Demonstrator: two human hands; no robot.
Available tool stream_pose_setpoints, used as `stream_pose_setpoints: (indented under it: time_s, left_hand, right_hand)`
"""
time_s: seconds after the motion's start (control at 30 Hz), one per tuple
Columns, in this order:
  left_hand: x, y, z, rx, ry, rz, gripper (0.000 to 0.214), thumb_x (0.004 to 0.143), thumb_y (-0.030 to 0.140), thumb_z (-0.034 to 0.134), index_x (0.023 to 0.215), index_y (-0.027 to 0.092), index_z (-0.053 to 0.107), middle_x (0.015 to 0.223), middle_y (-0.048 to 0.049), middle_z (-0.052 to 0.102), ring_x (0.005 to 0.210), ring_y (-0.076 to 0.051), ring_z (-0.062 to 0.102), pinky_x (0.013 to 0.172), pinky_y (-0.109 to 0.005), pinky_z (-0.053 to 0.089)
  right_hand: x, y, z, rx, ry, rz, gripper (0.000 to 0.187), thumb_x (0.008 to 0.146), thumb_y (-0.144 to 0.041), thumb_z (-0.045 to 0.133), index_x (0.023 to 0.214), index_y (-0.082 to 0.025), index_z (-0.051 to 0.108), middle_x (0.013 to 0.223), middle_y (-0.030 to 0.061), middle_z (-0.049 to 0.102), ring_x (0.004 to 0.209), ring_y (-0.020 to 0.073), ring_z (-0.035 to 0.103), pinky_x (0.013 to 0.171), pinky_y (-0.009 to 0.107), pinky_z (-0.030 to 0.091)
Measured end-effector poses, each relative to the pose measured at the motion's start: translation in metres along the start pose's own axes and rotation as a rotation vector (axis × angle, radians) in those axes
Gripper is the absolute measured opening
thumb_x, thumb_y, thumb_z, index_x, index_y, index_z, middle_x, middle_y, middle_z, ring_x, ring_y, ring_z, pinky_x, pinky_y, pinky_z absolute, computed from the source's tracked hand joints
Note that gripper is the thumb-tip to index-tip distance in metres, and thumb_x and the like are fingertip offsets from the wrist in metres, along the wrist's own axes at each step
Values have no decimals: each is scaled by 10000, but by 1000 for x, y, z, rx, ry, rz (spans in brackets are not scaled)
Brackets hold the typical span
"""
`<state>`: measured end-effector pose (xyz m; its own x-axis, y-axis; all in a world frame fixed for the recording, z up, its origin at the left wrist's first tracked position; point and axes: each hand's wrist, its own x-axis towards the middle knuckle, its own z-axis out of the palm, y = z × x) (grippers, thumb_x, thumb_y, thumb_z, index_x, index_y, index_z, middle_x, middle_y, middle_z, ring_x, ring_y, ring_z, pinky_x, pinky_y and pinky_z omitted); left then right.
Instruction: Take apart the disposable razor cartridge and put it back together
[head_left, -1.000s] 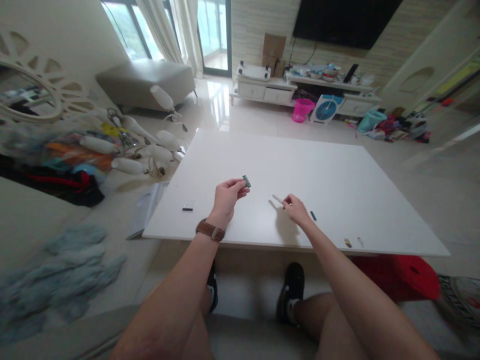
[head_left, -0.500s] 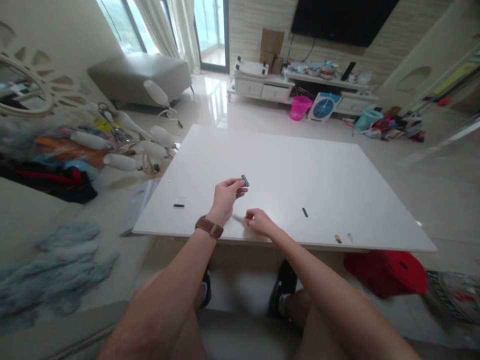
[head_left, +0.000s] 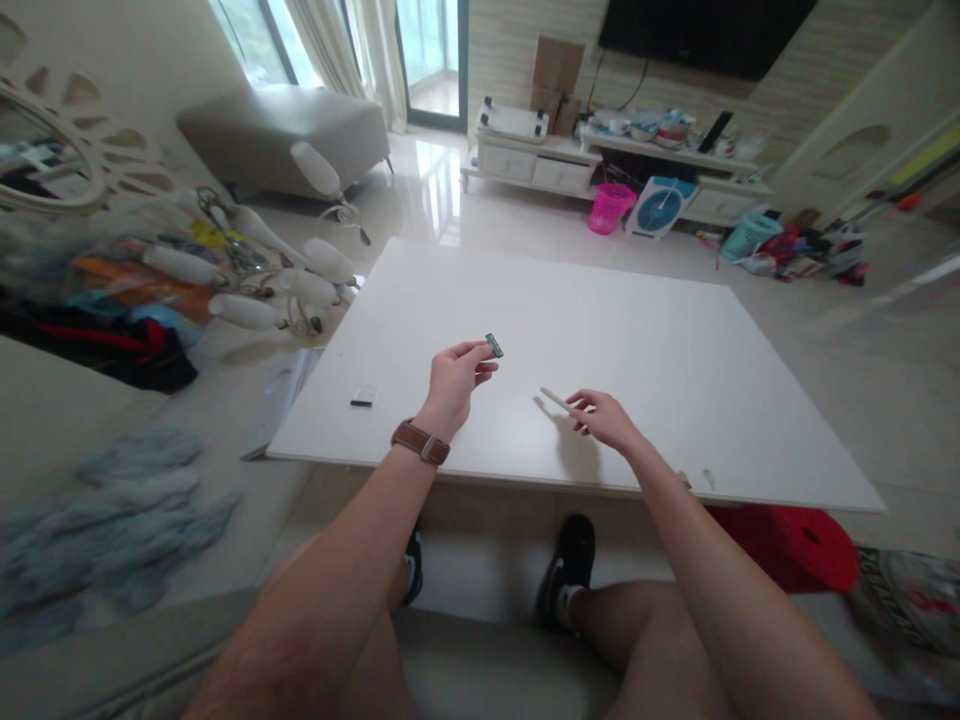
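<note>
My left hand (head_left: 455,380) pinches a small green circuit board (head_left: 493,346) between thumb and fingertips, held above the white tabletop. In my right hand (head_left: 604,418) is a thin light-coloured stick-like tool (head_left: 555,399), its free end pointing up and to the left; its exact kind is too small to tell. A gap of bare tabletop lies between the two hands. Left of my left hand, a small clear piece with a dark strip (head_left: 363,397) lies flat on the table.
The white table (head_left: 525,290) has its front edge near my knees. By that edge on the right lie a small yellowish piece (head_left: 683,479) and a small pale piece (head_left: 709,478). A red object (head_left: 795,545) stands below the table's right side; a lamp with white shades (head_left: 307,285) is beyond its left.
My right hand has moved right and away from my left hand, and the stick-like tool now points up-left. The small dark strip on the right is no longer visible. My left hand stays nearly still.
</note>
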<state>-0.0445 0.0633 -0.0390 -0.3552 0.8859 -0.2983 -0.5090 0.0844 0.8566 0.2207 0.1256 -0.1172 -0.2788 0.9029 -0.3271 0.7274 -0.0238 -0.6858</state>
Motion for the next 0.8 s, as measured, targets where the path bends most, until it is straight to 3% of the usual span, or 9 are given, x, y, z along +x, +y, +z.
stream_pose_setpoints:
  time_s: [0.1,0.17,0.3,0.37,0.43,0.53,0.6,0.7,0.8]
  left_hand:
    - [-1,-1,-1,10,-2,4,133,666,206,748,771,141,697,758,-36,711,604,-91,611,599,-216,429]
    - [-1,-1,-2,20,3,5,140,663,213,750,774,143,701,767,-38,714,605,-90,606,598,-218,426]
    - [-1,-3,-3,48,2,11,152,646,223,757,764,146,699,779,-46,721,600,-93,597,587,-220,415]
    - [-1,-4,-2,48,-1,17,154,643,229,757,758,146,696,782,-48,721,597,-94,595,582,-221,412]
    - [-1,-4,-2,44,-3,14,151,645,229,752,757,145,694,783,-51,721,595,-95,595,581,-222,414]
    - [0,-4,-2,47,-2,-8,135,640,209,742,746,146,688,757,-51,712,589,-102,598,574,-224,417]
    - [2,-4,-2,50,5,-15,124,638,199,732,738,149,680,740,-48,703,580,-106,598,565,-225,416]
    - [4,-4,-2,42,22,-18,110,646,193,714,734,155,661,734,-39,691,560,-105,592,556,-230,413]
    - [5,-5,-1,18,24,-9,104,663,187,703,745,155,649,746,-36,683,556,-107,593,564,-240,415]
  right_hand:
    - [-5,6,1,-52,21,34,163,857,-156,550,956,-120,675,871,87,703,526,92,586,510,201,440]
    - [-15,-2,18,-68,-85,23,130,836,-175,577,857,-124,696,814,69,710,501,92,562,500,208,428]
    - [-37,-30,54,-76,-544,-28,121,598,-134,775,706,-142,722,685,13,703,472,119,578,496,223,452]
    - [-39,-39,52,-37,-810,-140,95,688,-180,710,776,-148,727,756,20,717,504,120,595,519,224,463]
    - [-33,-41,36,3,-641,-227,135,799,-263,642,843,-149,698,884,44,725,556,113,610,564,226,471]
    - [-21,-34,9,-173,-155,-147,150,876,-260,559,858,-142,650,886,77,709,628,131,610,613,240,449]
    - [-21,-31,9,-264,-79,-103,137,879,-198,529,828,-138,641,864,93,702,719,157,621,660,250,444]
    - [-38,-36,36,-262,-294,-144,48,800,-158,626,768,-156,661,814,45,705,726,149,630,664,229,450]
    - [-55,-47,60,-203,-725,-177,63,713,-171,720,770,-167,695,650,-18,657,522,115,582,542,208,438]
